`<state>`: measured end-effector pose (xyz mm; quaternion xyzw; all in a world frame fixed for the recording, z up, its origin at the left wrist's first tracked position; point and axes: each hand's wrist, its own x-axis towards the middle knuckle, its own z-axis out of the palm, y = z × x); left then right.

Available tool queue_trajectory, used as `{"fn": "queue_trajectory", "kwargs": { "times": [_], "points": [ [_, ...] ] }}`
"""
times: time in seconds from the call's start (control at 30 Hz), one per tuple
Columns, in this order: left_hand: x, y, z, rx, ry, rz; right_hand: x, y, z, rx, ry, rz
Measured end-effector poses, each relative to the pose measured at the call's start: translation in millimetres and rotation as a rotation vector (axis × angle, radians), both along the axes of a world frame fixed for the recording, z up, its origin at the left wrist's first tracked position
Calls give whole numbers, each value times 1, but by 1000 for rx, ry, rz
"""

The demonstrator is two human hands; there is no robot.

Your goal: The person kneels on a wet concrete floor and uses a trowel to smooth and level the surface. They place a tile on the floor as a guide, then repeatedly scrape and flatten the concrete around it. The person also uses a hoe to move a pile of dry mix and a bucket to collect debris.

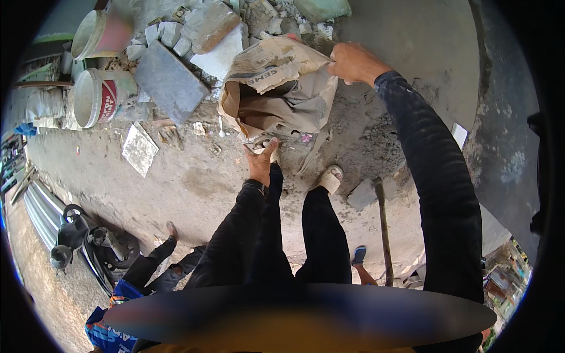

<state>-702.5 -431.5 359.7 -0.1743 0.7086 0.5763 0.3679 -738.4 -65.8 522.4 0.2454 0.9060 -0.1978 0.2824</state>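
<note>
A crumpled brown paper sack (282, 109) hangs in front of me, its mouth gaping and its inside partly in shadow. Its upper right corner is pinched in my right hand (355, 63), whose fingers are closed on the paper. Just below the sack's lower left edge is my left hand (259, 165), thumb and fingers apart. Whether its fingertips touch the paper I cannot tell. My left foot is mostly hidden behind that hand; my right foot wears a pale sandal (332, 179).
Broken rubble (170, 34) and a grey slab (170, 81) lie beyond, at left. Two paint buckets (87, 99) rest there. Smooth wet-looking cement (412, 35) spreads at far right. A long wooden handle (384, 235) stands near my right leg; a motorbike (106, 244) and other people are at lower left.
</note>
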Motion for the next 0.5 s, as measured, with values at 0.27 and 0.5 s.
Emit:
{"fn": "queue_trajectory", "kwargs": {
  "times": [0.27,0.5],
  "points": [
    [-41,35,-30,320,-310,-82,-32,25,16,-124,77,-70],
    [-53,22,-8,253,-36,-119,-10,31,-14,-375,334,-230]
  ]
}}
